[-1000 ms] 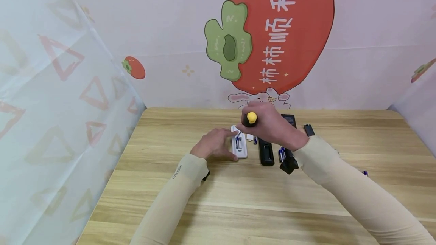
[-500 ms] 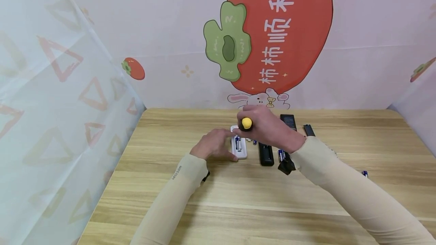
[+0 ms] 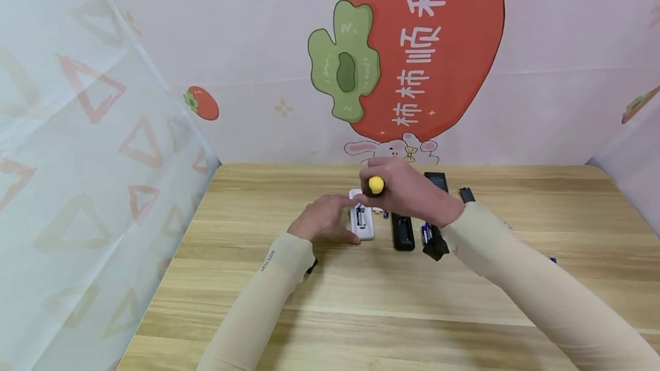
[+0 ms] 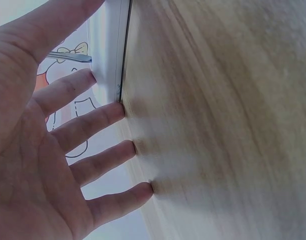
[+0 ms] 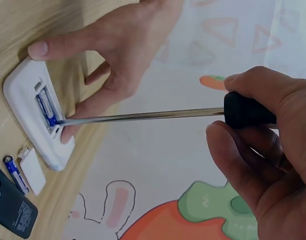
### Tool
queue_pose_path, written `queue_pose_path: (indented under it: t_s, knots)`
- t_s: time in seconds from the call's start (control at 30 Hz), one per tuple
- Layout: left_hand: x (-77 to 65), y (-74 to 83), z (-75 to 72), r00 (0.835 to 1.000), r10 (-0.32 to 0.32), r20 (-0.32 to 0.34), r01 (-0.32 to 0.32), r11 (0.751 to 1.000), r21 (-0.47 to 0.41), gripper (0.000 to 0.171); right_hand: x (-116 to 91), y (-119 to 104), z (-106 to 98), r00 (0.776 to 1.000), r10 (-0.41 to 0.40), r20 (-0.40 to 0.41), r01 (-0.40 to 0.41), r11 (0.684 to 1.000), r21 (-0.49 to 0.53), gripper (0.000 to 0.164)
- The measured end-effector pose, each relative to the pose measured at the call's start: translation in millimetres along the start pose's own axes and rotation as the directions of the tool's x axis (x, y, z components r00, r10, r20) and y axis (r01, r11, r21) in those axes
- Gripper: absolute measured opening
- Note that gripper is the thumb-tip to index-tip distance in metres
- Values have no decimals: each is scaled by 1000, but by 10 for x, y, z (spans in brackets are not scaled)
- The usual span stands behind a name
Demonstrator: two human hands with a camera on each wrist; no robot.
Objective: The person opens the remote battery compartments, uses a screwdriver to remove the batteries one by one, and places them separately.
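Observation:
A white remote control [image 3: 368, 229] lies on the table with its battery compartment facing up. Blue-and-silver batteries [image 5: 46, 106] sit in that compartment. My left hand [image 3: 325, 219] spans the remote, thumb at its near end and index fingertip by its far part; the fingers are straight and spread in the left wrist view. My right hand [image 3: 407, 192] grips a screwdriver [image 5: 158, 115] by its black handle with a yellow end. In the right wrist view the flat metal tip is right at the end of the batteries. From the head, the right hand hides the shaft.
A small white battery cover [image 5: 33, 171] and a loose battery [image 5: 15, 175] lie beside the white remote. Right of them is a black remote [image 3: 404, 235] with an open compartment. Farther right are more batteries [image 3: 427, 233] and a small black cover [image 3: 467, 195].
My right hand and the screwdriver have shifted slightly left and toward me, then back a little to the right. The left hand and white remote have stayed in place.

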State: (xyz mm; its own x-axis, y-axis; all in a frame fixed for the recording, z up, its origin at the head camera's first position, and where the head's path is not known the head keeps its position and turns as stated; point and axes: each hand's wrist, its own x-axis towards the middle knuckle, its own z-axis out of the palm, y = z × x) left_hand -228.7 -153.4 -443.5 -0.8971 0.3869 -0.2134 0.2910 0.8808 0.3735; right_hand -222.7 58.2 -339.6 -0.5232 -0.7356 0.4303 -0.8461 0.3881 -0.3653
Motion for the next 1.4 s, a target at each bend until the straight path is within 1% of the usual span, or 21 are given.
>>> queue_pose_path:
  t_s: [0.07,0.17,0.23,0.3,0.37,0.53,0.6,0.87,1.17,1.4]
  knots:
    - [0,4,-4,1000,-8,-2,8,1000,5,95,30,41,-44,998,55,12,-56,997,48,25]
    - [0,12,-8,1000,-13,-4,13,1000,0,96,71,104,-101,991,131,17,-132,985,108,23]
    - [2,16,-9,1000,-15,-4,15,1000,-6,96,94,139,-125,985,169,16,-170,977,131,21]
    - [6,17,-9,1000,-12,-5,12,1000,-8,96,107,164,-137,981,191,14,-191,971,144,20]
    - [7,21,-12,1000,-10,-4,10,1000,-13,96,111,175,-141,984,175,8,-175,974,146,19]
    - [16,35,-22,1000,-23,5,23,1000,-14,96,69,176,-127,997,73,-15,-71,989,133,20]
    - [19,33,-23,1000,-28,7,28,1000,-5,96,43,180,-124,998,58,-23,-54,989,136,20]
    - [10,29,-21,1000,-15,9,15,1000,4,97,-44,191,-130,997,71,-16,-68,990,123,17]
    - [1,26,-19,1000,-14,9,14,1000,10,96,-116,200,-125,995,94,8,-94,980,177,13]
    - [9,25,-12,1000,-19,12,19,1000,3,95,-146,220,-124,992,126,4,-124,976,176,14]
